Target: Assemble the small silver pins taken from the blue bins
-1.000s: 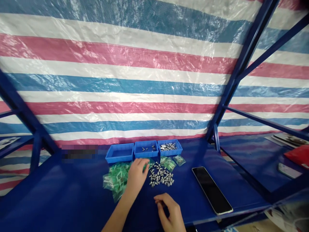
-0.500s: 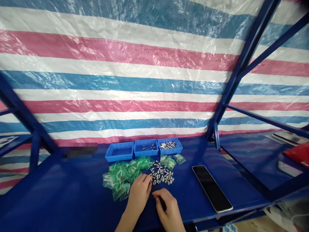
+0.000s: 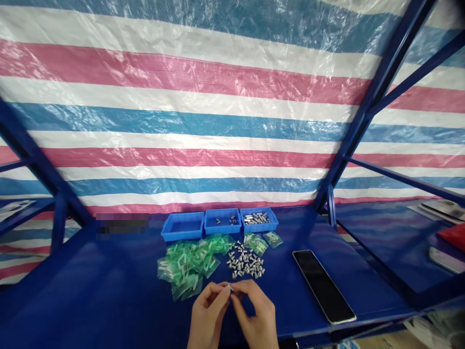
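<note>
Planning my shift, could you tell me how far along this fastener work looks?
Looks done: the right blue tray holds many fasteners, the middle tray a few. In hand: the left hand and right hand pinch a small metal fastener. Left: a loose pile of fasteners, green plastic bags, and the empty left tray.

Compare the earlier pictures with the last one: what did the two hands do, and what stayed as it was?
The left hand moved off the green plastic bags and the right hand came forward; they now meet, pinching a small metal fastener. The loose fastener pile and blue trays stayed put.
</note>
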{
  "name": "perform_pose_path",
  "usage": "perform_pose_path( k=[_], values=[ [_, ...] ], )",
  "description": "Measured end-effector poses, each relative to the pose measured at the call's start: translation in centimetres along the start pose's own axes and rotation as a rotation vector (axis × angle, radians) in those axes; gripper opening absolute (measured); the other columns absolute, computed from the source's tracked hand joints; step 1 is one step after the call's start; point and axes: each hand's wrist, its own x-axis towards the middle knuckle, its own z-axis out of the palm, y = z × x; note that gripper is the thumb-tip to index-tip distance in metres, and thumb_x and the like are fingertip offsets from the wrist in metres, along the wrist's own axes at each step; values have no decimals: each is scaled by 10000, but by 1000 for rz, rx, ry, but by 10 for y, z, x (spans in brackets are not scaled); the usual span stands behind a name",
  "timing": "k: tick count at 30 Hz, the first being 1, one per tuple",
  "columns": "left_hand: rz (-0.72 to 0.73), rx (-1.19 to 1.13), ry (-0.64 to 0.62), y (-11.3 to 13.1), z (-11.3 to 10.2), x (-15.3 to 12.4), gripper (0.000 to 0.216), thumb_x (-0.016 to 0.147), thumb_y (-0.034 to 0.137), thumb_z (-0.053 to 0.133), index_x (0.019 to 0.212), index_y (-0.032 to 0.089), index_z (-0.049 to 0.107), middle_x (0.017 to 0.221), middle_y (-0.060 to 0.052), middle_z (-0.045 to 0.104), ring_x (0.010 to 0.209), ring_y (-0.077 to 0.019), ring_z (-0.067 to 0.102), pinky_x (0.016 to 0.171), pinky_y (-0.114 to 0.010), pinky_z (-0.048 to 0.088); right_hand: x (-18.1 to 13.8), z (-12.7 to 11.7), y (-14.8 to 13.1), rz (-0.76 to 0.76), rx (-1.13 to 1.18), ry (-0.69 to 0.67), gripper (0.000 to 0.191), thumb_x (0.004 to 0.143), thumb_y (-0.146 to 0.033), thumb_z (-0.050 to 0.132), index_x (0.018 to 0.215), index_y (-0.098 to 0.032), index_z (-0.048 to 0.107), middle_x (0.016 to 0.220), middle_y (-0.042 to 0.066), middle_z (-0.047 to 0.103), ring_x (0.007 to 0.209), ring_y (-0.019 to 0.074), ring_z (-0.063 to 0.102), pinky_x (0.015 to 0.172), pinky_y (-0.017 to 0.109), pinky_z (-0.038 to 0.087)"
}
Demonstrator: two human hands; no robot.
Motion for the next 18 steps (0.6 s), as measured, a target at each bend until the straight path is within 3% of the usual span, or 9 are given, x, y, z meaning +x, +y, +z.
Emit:
perform_pose_path(
  k=[6,9,13,18],
  values=[
    [-7,-8,-31,6,3,-6,303,543,351,915,573,169,675,766,-8,691,768,-154,640,738,-212,531,4,-6,-3,1,35,23,174,901,-88,601,944,-240,676,827,2,712,728,148,693,679,202,551],
    [43,50,-76,5,0,-9,256,625,359,878,748,187,734,801,-15,705,798,-168,653,755,-234,534,5,-9,-4,-2,38,18,183,904,-85,596,952,-239,682,849,9,716,760,152,699,703,204,551],
    [72,93,-113,-1,-5,-12,347,679,400,841,949,207,739,879,-34,734,849,-204,690,820,-291,545,7,-12,-5,19,39,-10,120,897,-122,628,911,-229,680,815,8,710,721,150,686,676,199,538],
    [193,228,-82,-8,-8,-10,295,703,408,816,889,192,741,863,-50,748,866,-219,697,814,-273,550,7,-9,-5,136,70,-6,130,912,-218,623,788,-207,657,736,12,677,672,155,646,631,204,499]
  ],
)
